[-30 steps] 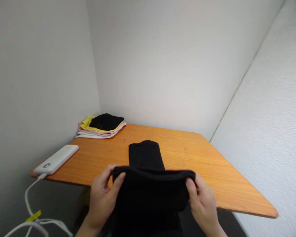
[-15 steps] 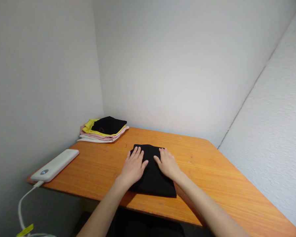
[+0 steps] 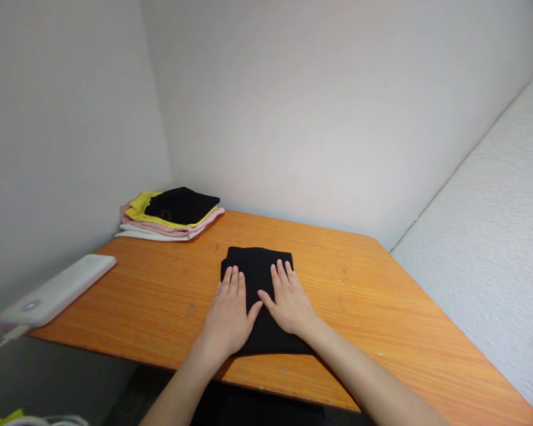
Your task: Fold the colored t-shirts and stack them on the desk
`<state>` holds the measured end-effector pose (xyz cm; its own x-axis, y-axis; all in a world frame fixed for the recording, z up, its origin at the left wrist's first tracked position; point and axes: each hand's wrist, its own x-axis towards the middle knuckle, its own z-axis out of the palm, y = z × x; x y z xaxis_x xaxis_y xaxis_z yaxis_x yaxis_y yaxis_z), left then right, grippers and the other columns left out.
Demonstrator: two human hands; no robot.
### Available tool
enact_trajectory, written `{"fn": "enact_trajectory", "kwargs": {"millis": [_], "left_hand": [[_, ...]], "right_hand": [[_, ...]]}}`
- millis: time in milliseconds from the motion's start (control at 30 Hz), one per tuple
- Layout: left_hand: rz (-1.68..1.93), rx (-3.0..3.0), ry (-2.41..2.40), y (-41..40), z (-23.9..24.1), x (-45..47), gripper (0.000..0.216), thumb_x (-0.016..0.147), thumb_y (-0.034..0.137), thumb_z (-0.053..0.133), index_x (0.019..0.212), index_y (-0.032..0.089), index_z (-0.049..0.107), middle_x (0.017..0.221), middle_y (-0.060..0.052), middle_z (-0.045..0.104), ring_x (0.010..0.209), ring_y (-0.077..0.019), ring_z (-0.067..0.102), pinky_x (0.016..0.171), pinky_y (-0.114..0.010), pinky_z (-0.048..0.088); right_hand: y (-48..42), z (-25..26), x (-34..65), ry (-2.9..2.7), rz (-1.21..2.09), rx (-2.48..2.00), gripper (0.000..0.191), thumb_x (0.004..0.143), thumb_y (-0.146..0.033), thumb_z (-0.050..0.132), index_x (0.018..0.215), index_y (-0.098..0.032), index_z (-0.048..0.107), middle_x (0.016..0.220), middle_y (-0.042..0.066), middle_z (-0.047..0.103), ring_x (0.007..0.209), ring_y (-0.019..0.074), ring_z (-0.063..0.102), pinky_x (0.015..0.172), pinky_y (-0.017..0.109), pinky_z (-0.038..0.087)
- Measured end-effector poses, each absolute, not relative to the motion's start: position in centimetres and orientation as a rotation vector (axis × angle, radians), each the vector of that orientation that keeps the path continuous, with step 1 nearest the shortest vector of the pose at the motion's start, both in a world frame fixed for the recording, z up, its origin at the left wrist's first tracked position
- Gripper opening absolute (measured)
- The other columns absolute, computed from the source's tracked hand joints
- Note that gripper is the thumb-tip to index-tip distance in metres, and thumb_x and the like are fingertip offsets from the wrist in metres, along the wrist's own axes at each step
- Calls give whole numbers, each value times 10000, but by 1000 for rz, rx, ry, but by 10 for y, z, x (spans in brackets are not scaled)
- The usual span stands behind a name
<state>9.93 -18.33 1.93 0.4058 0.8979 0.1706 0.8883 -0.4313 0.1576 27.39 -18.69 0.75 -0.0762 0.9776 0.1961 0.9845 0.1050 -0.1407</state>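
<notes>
A folded black garment (image 3: 260, 266) lies flat on the wooden table (image 3: 359, 302), close to its front edge. My left hand (image 3: 228, 313) rests palm down on the garment's left side, fingers stretched out and thumb pointing inward. On the right side lies my right hand (image 3: 288, 299), also flat, with its fingers spread. The two thumbs almost meet over the middle of the cloth. Neither hand grips anything. The hands and wrists cover parts of the garment's sides.
At the back left corner sits a stack of folded clothes (image 3: 173, 216), black on top, then yellow, pink and white. A white power bank (image 3: 66, 290) with a cable (image 3: 15, 333) lies along the left edge. Walls stand behind and on both sides.
Both hands have slid toward me on the black garment, and the right thumb has come closer to the left. The camera view has shifted, moving the stack and power bank leftward.
</notes>
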Motion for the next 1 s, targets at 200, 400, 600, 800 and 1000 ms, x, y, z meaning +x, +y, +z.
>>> {"fn": "enact_trajectory", "kwargs": {"millis": [200,400,600,800,1000], "left_hand": [[361,2605,1648,-181,17,100,744,945,518,345,1451,-27,325,1557,-223,180,1456,-332,131,1162,-479,255],[524,2596,1727,-189,24,89,651,968,449,315,1426,-10,383,1517,-236,312,1439,-330,225,1144,-488,277],[543,2408,2007,-235,18,70,564,977,363,268,1430,57,407,1379,-218,522,1322,-375,435,1065,-586,340],[555,2567,1736,-271,12,111,520,969,325,289,1414,114,455,1431,-211,468,1365,-334,393,1117,-572,275],[424,2691,1268,-304,28,190,548,964,379,329,1439,124,423,1494,-190,381,1408,-311,320,1146,-599,200]], "right_hand": [[-186,5,273,-2141,-57,-1941,818,948,-636,264,1496,-29,284,1569,158,161,1461,318,64,1173,461,150],[-205,31,275,-1892,-272,-2084,622,965,-470,380,1380,-14,463,1458,233,389,1379,340,298,1101,468,271],[-257,48,279,-1624,-195,-2415,627,894,-613,451,963,-41,698,1008,249,637,1059,407,527,900,513,403],[-292,38,301,-1529,-14,-2285,267,959,-297,442,1089,-114,587,968,142,676,916,261,635,788,330,446],[-352,36,389,-1141,-211,-2325,175,972,-319,421,1014,-182,523,905,95,688,822,234,659,680,288,395]]}}
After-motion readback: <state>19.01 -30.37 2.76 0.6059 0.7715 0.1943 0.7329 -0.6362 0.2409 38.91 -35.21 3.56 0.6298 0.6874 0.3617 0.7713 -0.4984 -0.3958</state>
